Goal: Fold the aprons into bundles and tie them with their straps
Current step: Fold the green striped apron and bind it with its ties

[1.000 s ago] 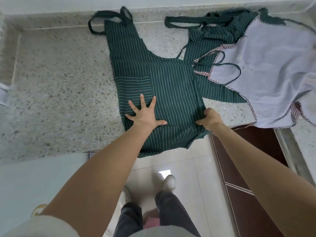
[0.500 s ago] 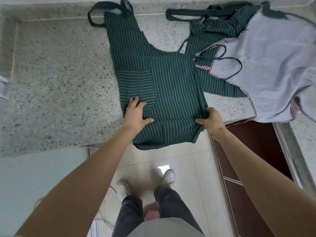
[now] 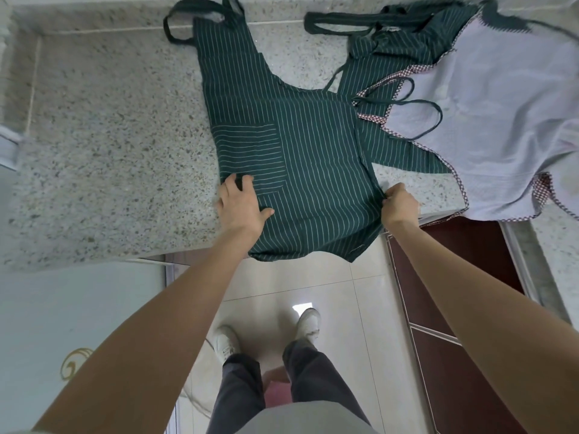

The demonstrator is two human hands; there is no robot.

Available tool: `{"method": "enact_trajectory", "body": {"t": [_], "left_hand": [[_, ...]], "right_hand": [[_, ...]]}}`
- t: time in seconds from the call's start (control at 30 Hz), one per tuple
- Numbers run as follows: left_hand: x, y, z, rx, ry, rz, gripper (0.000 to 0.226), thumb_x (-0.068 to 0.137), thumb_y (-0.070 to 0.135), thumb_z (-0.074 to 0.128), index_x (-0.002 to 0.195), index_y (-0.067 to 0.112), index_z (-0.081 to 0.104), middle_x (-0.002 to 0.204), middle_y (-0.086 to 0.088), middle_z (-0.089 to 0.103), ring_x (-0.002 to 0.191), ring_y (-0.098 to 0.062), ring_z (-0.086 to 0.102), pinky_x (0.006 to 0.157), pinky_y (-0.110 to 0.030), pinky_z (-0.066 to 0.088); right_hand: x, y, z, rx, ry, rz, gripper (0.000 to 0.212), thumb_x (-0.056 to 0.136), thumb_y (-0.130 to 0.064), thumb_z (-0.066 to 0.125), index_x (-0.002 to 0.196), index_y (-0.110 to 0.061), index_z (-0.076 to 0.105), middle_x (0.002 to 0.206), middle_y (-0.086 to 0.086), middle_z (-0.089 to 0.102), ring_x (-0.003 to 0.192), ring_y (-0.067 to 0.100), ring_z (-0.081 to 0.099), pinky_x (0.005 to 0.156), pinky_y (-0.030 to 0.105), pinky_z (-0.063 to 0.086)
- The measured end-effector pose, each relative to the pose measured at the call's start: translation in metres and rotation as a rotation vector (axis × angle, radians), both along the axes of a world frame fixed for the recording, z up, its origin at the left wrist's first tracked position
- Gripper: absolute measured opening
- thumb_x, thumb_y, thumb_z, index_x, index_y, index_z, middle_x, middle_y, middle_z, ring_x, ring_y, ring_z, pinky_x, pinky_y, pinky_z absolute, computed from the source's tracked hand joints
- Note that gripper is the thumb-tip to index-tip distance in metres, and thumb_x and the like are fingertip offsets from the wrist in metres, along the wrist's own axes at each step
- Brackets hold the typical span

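Head view: While the green striped apron (image 3: 313, 170) lies spread flat on the speckled stone worktop (image 3: 109, 145), its hem hangs over the near edge.
Left hand: the left hand (image 3: 241, 205) rests on the apron's left side at the lower corner of the patch pocket (image 3: 250, 151); the fingers are curled into the cloth at its left edge, thumb laid out flat toward the middle.
Right hand: the right hand (image 3: 399, 205) pinches the apron's right edge, fingers closed on the fabric, just at the worktop's near rim.
Neck strap: the dark neck strap (image 3: 191, 23) loops at the far end of the apron, near the wall.
Second apron: a second green striped apron (image 3: 394, 54) lies bunched to the right, touching the first and partly covered.
Lilac apron: a pale lilac apron (image 3: 495, 120) with red checked trim lies over that second one, a thin dark tie (image 3: 429, 120) looped across it; its lower part droops off the worktop.
Below: tiled floor (image 3: 313, 292), white shoes (image 3: 308, 324), dark trousers, and a dark red cabinet front (image 3: 454, 308) at the right.
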State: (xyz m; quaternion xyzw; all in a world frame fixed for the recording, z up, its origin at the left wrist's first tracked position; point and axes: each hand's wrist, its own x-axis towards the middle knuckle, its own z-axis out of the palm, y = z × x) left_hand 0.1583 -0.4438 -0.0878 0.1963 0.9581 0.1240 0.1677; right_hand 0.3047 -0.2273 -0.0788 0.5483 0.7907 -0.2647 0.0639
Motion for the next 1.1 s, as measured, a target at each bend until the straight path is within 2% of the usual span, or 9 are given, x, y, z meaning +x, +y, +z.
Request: {"method": "enact_trajectory", "body": {"t": [0.13, 0.23, 0.43, 0.53, 0.67, 0.87, 0.93, 1.0, 1.1], "left_hand": [[0.01, -0.008, 0.001, -0.004, 0.092, -0.043, 0.045, 0.079, 0.034, 0.071, 0.113, 0.015, 0.049, 0.125, -0.01, 0.042, 0.121, -0.027, 0.035, 0.103, -0.043, 0.032], [0.016, -0.016, 0.002, 0.116, -0.004, -0.136, 0.016, 0.085, 0.028, 0.066, 0.093, 0.015, 0.061, 0.113, -0.006, 0.051, 0.108, -0.023, 0.047, 0.098, -0.037, 0.037], [0.045, -0.056, -0.002, 0.043, 0.008, -0.166, 0.039, 0.096, 0.029, 0.045, 0.064, 0.009, 0.049, 0.067, -0.005, 0.047, 0.067, -0.026, 0.056, 0.067, -0.034, 0.049], [0.056, -0.068, -0.015, -0.124, -0.237, -0.054, 0.018, 0.09, 0.019, 0.048, 0.087, 0.005, 0.059, 0.083, -0.009, 0.054, 0.087, -0.032, 0.061, 0.068, -0.031, 0.045], [0.06, -0.07, -0.03, 0.331, -0.665, 0.342, 0.034, 0.09, 0.016, 0.055, 0.123, 0.008, 0.055, 0.122, -0.008, 0.059, 0.111, -0.025, 0.055, 0.089, -0.028, 0.042], [0.064, -0.081, -0.025, 0.466, -0.64, 0.235, 0.029, 0.088, 0.018, 0.064, 0.114, 0.007, 0.061, 0.113, -0.004, 0.065, 0.102, -0.019, 0.062, 0.091, -0.031, 0.048], [0.066, -0.085, -0.02, 0.481, -0.647, 0.161, 0.03, 0.094, 0.023, 0.055, 0.12, 0.01, 0.053, 0.12, -0.003, 0.062, 0.104, -0.019, 0.061, 0.094, -0.038, 0.048], [0.067, -0.087, -0.012, 0.465, -0.633, 0.095, 0.028, 0.098, 0.029, 0.046, 0.121, 0.012, 0.047, 0.118, -0.002, 0.059, 0.09, -0.017, 0.063, 0.082, -0.035, 0.053], [0.067, -0.082, 0.004, 0.433, -0.608, 0.066, 0.03, 0.099, 0.035, 0.042, 0.119, 0.013, 0.042, 0.112, -0.002, 0.057, 0.073, -0.012, 0.058, 0.064, -0.023, 0.049]], "right_hand": [[0.009, -0.024, -0.001, 0.191, -0.001, 0.111, 0.044, 0.081, 0.016, 0.04, 0.12, -0.003, 0.04, 0.122, 0.025, 0.039, 0.106, 0.035, 0.038, 0.085, 0.037, 0.036], [0.017, -0.038, -0.005, 0.369, -0.046, 0.3, 0.051, 0.076, 0.021, 0.04, 0.12, -0.006, 0.043, 0.119, 0.022, 0.039, 0.106, 0.033, 0.038, 0.089, 0.037, 0.038], [0.025, -0.056, -0.009, 0.159, -0.043, 0.497, 0.039, 0.094, -0.014, 0.051, 0.13, -0.004, 0.04, 0.132, 0.018, 0.035, 0.121, 0.032, 0.035, 0.102, 0.038, 0.034], [0.025, -0.069, -0.005, 0.15, -0.095, 0.511, 0.066, 0.089, -0.039, 0.059, 0.139, -0.006, 0.031, 0.139, 0.019, 0.028, 0.128, 0.034, 0.029, 0.108, 0.04, 0.028], [0.024, -0.088, -0.007, 0.033, -0.204, 0.521, 0.092, 0.085, -0.059, 0.053, 0.151, -0.018, 0.004, 0.154, 0.019, 0.001, 0.141, 0.035, 0.005, 0.111, 0.048, 0.024], [0.018, -0.096, -0.005, -0.032, -0.312, 0.512, 0.092, 0.083, -0.072, 0.037, 0.15, -0.028, -0.007, 0.155, 0.017, -0.017, 0.145, 0.03, -0.009, 0.11, 0.058, 0.019], [0.017, -0.1, -0.005, -0.063, -0.33, 0.489, 0.092, 0.084, -0.069, 0.042, 0.15, -0.03, -0.009, 0.155, 0.017, -0.021, 0.145, 0.029, -0.013, 0.11, 0.061, 0.014], [0.019, -0.109, -0.002, 0.002, -0.288, 0.454, 0.09, 0.086, -0.052, 0.057, 0.151, -0.027, 0.0, 0.156, 0.017, -0.014, 0.145, 0.031, -0.007, 0.111, 0.061, 0.016], [0.025, -0.129, 0.006, 0.164, 0.07, 0.555, 0.061, 0.088, -0.024, 0.061, 0.141, -0.014, 0.031, 0.145, 0.016, 0.024, 0.133, 0.032, 0.028, 0.106, 0.052, 0.034]]}}
